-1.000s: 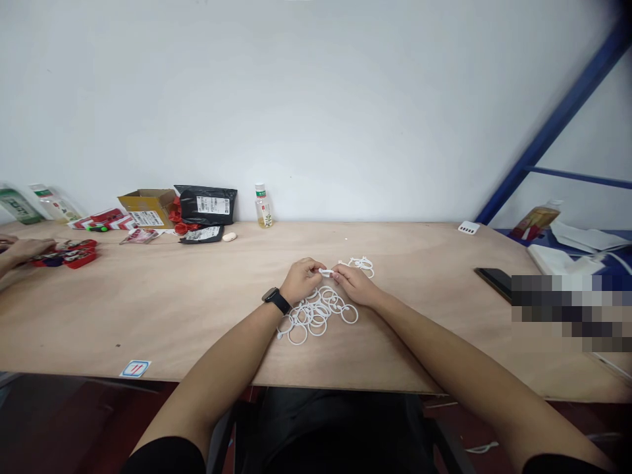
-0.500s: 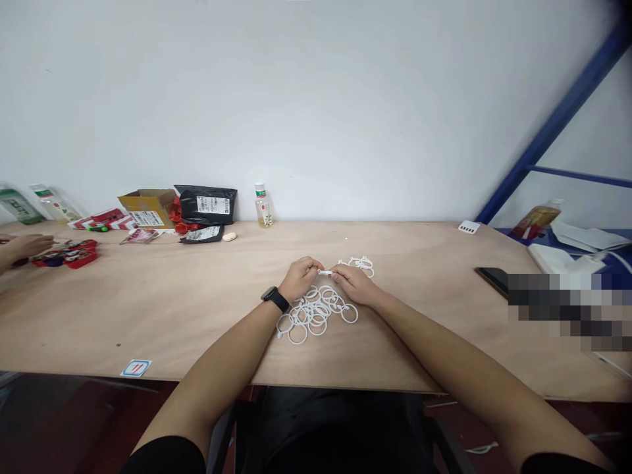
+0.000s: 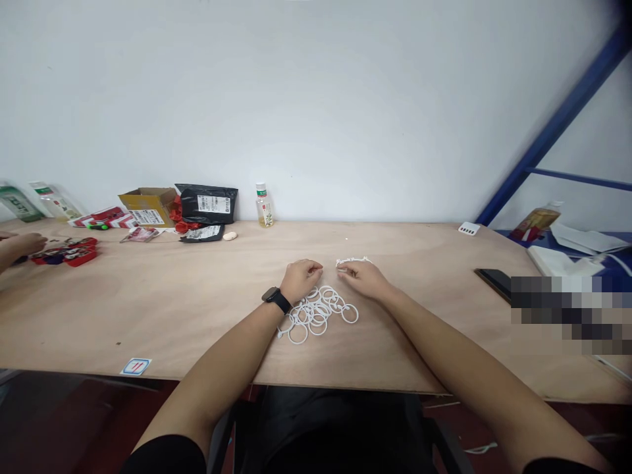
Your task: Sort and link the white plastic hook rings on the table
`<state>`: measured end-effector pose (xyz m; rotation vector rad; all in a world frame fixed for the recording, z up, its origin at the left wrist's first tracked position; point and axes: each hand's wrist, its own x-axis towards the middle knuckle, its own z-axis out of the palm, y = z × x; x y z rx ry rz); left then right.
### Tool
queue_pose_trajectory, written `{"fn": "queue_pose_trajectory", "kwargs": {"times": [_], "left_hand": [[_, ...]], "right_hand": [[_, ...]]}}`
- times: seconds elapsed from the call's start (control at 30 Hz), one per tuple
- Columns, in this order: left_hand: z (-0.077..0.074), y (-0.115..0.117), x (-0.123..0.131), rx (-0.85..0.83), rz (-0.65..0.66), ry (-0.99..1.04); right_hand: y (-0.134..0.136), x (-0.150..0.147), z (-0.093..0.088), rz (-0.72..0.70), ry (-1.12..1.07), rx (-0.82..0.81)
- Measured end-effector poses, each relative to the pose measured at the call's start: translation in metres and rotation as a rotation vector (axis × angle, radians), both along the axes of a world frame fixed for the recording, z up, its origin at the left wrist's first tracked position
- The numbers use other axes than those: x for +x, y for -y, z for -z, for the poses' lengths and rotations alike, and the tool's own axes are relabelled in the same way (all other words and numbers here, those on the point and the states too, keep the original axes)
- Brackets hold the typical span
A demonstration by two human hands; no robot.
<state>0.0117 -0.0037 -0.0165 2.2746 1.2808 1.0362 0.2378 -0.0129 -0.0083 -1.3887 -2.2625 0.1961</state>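
My left hand [image 3: 301,279] hovers over the table with nothing visible in its loosely bent, slightly parted fingers. Below it lies a loose pile of white plastic rings [image 3: 317,318], each with a small tab or clasp. My right hand [image 3: 364,280] is a short way to the right, fingertips pinched at a white ring [image 3: 340,263]. A smaller group of white rings [image 3: 366,259] lies just behind that hand, which partly hides it. On my left wrist is a black watch [image 3: 276,298].
A drink bottle [image 3: 264,207], black parcel bags [image 3: 210,204] and a cardboard box [image 3: 148,207] stand along the wall. Another person's hand [image 3: 24,246] works at red trays [image 3: 81,253] far left. A phone [image 3: 494,283] and a white charger [image 3: 469,228] lie to the right.
My hands have moved apart from the white piece they held together. The right hand has shifted slightly right, over the smaller group; the left hand has let go.
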Motion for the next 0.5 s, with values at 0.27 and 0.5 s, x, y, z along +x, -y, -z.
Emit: {"fn": "queue_pose_trajectory", "kwargs": {"times": [0.27,0.5], "left_hand": [[-0.009,0.01,0.002,-0.021,0.082,-0.245],[-0.011,0.01,0.001,-0.05,0.089,-0.284]], "right_hand": [[0.007,-0.017,0.006,-0.266,0.063,-0.116],[0.007,-0.017,0.006,-0.286,0.052,-0.098]]}}
